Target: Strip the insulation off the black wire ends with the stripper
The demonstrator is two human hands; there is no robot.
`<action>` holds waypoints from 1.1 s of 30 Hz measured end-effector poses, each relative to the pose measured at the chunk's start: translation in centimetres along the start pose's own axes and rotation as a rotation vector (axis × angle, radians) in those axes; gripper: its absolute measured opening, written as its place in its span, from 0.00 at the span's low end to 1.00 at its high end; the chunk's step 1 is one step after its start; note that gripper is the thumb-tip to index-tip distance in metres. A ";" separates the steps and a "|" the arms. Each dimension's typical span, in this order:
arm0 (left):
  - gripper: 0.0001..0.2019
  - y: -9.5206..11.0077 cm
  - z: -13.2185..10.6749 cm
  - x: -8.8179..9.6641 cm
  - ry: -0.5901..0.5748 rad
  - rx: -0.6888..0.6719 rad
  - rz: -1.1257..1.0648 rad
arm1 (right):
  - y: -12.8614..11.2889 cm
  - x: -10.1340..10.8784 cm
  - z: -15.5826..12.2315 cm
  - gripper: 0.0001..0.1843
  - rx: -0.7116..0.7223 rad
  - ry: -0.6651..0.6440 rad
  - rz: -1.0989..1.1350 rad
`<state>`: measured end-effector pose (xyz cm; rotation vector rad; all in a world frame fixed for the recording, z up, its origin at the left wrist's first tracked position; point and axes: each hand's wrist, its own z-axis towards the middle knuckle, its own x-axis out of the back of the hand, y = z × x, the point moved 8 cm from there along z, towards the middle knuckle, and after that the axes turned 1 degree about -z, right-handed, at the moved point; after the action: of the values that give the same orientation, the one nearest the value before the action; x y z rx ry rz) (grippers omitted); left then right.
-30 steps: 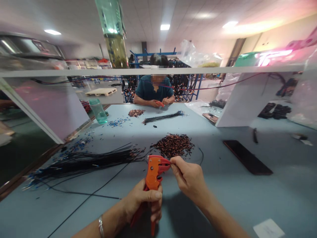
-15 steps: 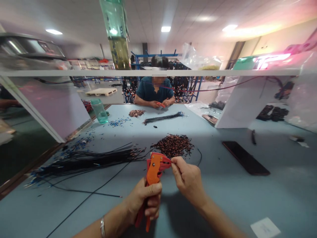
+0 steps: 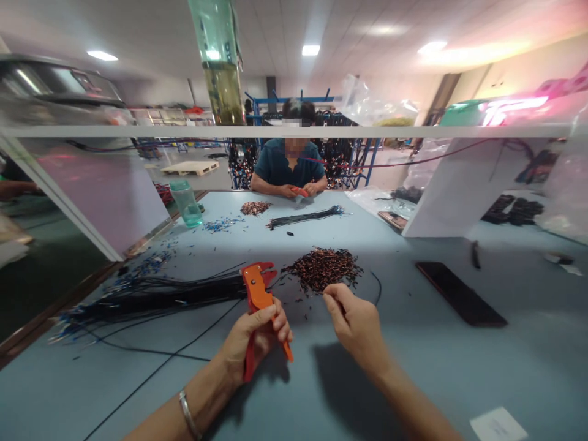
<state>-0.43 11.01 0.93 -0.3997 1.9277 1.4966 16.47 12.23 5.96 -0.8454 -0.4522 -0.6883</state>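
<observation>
My left hand (image 3: pixel 261 327) is wrapped round the handles of an orange and red wire stripper (image 3: pixel 258 285). The tool's jaws point up, between a bundle of black wires (image 3: pixel 184 297) and a heap of short cut insulation bits (image 3: pixel 324 269). My right hand (image 3: pixel 356 324) is closed in a pinch just in front of that heap, apart from the stripper. A thin black wire (image 3: pixel 380 286) curves out from behind this hand and seems to be held in it. The wire's end at the fingertips is too small to make out.
A dark phone (image 3: pixel 462 294) lies to the right. Across the table, a person (image 3: pixel 289 168) holds a red tool near a second wire bundle (image 3: pixel 305 216). A green bottle (image 3: pixel 186 205) stands at the left, and a white shelf (image 3: pixel 390 131) spans above.
The stripper in my left hand has moved left and up, away from my right hand, and its jaws no longer meet the right fingertips. My right hand has barely moved.
</observation>
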 end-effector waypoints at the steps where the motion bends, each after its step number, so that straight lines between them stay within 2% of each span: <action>1: 0.13 -0.1 0.1 0.2 0.013 0.002 -0.003 | -0.3 -0.1 -0.1 0.13 0.013 0.000 0.006; 7: 0.12 -1.7 -0.1 0.0 -0.023 0.047 0.053 | -1.5 -0.5 -0.5 0.11 0.071 -0.027 0.037; 12: 0.12 -1.1 -0.6 -0.8 -0.058 -0.026 0.215 | -1.8 -1.1 -0.6 0.10 0.071 -0.105 0.119; 15: 0.12 0.1 -0.9 -0.6 -0.014 -0.141 0.457 | -1.7 -1.4 -0.7 0.10 0.020 -0.157 0.204; 19: 0.07 2.3 -1.7 -0.5 0.092 -0.415 0.908 | -1.2 -2.0 -0.8 0.11 -0.117 -0.256 0.382; 21: 0.04 2.8 -2.1 -1.2 0.077 -0.572 1.101 | -0.9 -2.7 -1.0 0.12 -0.233 -0.321 0.504; 24: 0.03 2.5 -2.6 -2.5 -0.010 -0.753 1.348 | -0.9 -3.8 -1.5 0.14 -0.378 -0.402 0.729; 28: 0.05 2.0 -2.7 -3.2 -0.010 -0.857 1.595 | -1.5 -4.8 -2.2 0.16 -0.474 -0.439 0.960; 33: 0.06 1.6 -2.9 -3.7 -0.024 -0.896 1.760 | -1.4 -5.2 -2.7 0.12 -0.523 -0.463 1.003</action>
<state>0.43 8.24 4.89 1.3501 1.1721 3.2851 12.09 11.30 1.93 -1.5692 -0.1964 0.3570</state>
